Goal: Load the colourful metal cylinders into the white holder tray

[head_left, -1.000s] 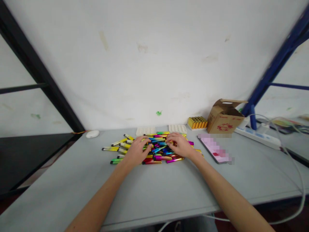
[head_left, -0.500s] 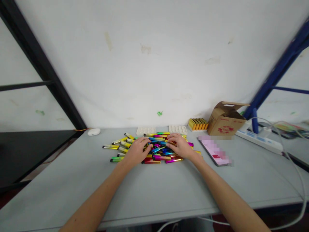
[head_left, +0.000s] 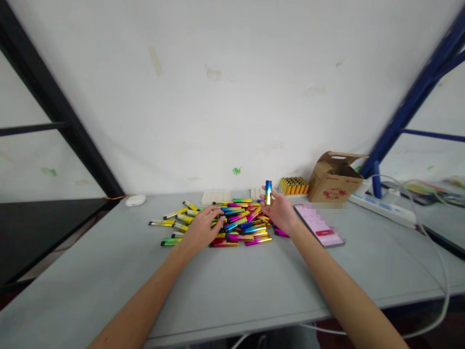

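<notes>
A pile of shiny metallic lighters (head_left: 240, 225) in yellow, blue, pink, red and green lies on the grey table. My left hand (head_left: 203, 225) rests at the pile's left part, fingers curved and thumb apart, with nothing visibly gripped. To the right of the pile, my right hand (head_left: 280, 209) is raised and turned palm inward. It holds one blue-and-gold lighter (head_left: 268, 192) upright between thumb and fingers. Behind the pile sit two white trays with rows of holes, a left tray (head_left: 216, 197) and a right tray (head_left: 256, 193), the latter partly hidden by my right hand.
At the back right, a white tray (head_left: 295, 186) is packed with upright orange-yellow cylinders. Beside it stands an open cardboard box (head_left: 334, 182). A phone (head_left: 319, 227) lies right of the pile, near a white power strip (head_left: 385, 211) with cables. A white case (head_left: 135, 200) sits at the left.
My right hand has lifted off the pile, turned palm inward and now holds a blue-and-gold lighter upright. My left hand stays at the pile. The view has shifted slightly.
</notes>
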`<state>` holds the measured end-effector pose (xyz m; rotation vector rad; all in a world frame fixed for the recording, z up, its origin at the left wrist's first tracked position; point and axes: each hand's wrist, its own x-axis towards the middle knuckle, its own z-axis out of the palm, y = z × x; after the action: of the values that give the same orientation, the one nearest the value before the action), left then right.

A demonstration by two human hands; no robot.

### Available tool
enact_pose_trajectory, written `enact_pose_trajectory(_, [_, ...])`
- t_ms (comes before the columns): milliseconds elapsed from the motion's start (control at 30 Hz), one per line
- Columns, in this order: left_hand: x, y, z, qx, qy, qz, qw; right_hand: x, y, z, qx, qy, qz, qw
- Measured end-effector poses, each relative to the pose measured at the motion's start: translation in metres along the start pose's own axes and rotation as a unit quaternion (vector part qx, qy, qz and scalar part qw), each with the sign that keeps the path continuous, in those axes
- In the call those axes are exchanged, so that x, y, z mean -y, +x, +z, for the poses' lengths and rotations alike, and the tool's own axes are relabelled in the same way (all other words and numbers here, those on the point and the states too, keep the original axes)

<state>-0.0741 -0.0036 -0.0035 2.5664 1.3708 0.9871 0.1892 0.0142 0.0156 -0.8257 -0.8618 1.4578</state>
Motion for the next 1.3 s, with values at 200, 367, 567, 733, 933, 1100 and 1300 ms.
enact_pose_trajectory(200, [0.001, -0.001, 0.0, -0.002, 0.013, 0.003, 1.0, 0.0, 0.0, -0.003, 0.008, 0.032, 0.017, 0.999])
enact_pose_trajectory(367, [0.002, -0.001, 0.0, 0.003, 0.015, 0.007, 1.0, 0.002, -0.006, 0.004, 0.017, 0.065, 0.049, 0.997])
enact_pose_trajectory(567, [0.0, -0.001, -0.001, 0.005, 0.01, 0.011, 1.0, 0.007, -0.014, 0.007, 0.097, 0.109, 0.079, 0.986])
enact_pose_trajectory(733, [-0.001, 0.0, 0.001, 0.006, 0.016, 0.035, 0.999, 0.005, -0.016, 0.007, 0.13, 0.1, 0.104, 0.981])
enact_pose_trajectory(933, [0.0, -0.001, 0.002, 0.0, 0.02, 0.049, 0.999, 0.003, -0.014, 0.005, 0.19, 0.113, 0.118, 0.968])
enact_pose_trajectory(1100, [0.0, 0.0, 0.001, -0.003, 0.014, 0.047, 0.999, 0.004, -0.015, 0.007, 0.197, 0.123, 0.104, 0.967])
enact_pose_trajectory(1300, [0.001, 0.001, 0.002, 0.003, 0.019, 0.048, 0.999, 0.006, -0.016, 0.009, 0.17, 0.121, 0.101, 0.973])
